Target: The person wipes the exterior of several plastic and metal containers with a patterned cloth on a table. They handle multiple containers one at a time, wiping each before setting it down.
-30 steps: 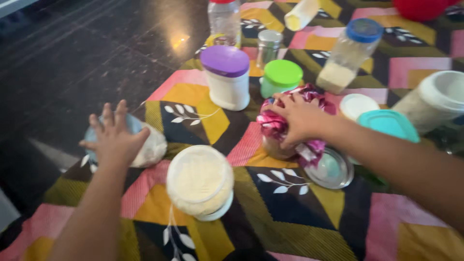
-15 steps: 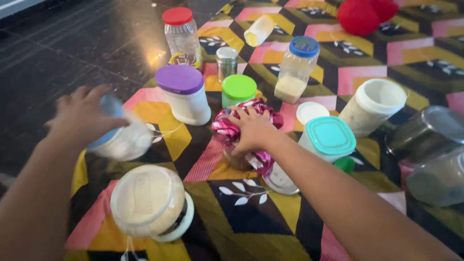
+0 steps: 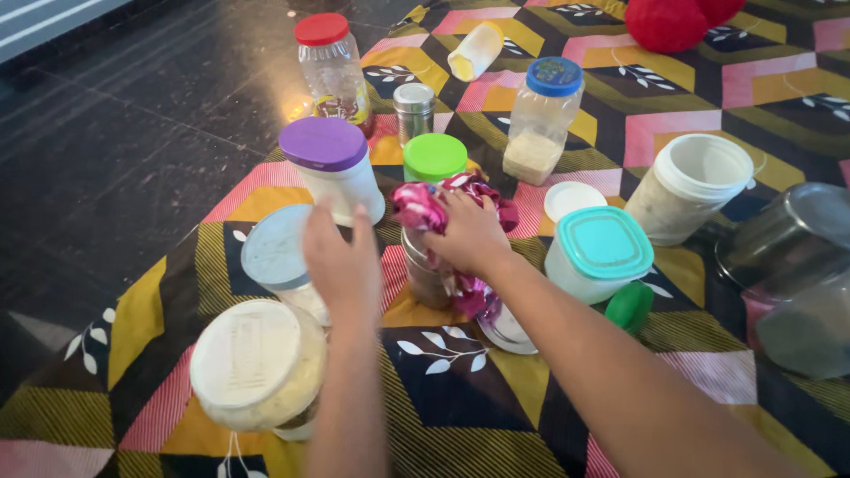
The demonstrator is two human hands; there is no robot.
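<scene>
My left hand (image 3: 343,265) rests against the pale-lidded clear plastic jar (image 3: 282,261), while my right hand (image 3: 467,232) lies on the pink crumpled cloth (image 3: 436,205) atop the steel tin (image 3: 425,273), before the green-lidded jar (image 3: 435,159).

Hands: I count two, the left hand (image 3: 341,261) and the right hand (image 3: 467,232).
Lidded plastic jars: I see seven, with a red lid (image 3: 321,28), a purple lid (image 3: 323,143), a green lid (image 3: 435,157), a blue lid (image 3: 554,76), a teal lid (image 3: 606,242), a pale blue lid (image 3: 276,248) and a white lid (image 3: 245,352).
Open white tubs: one (image 3: 695,181).
Loose white lids: one (image 3: 574,200).
Small steel canisters: one (image 3: 413,106).
Pink cloths: one (image 3: 443,212).
</scene>
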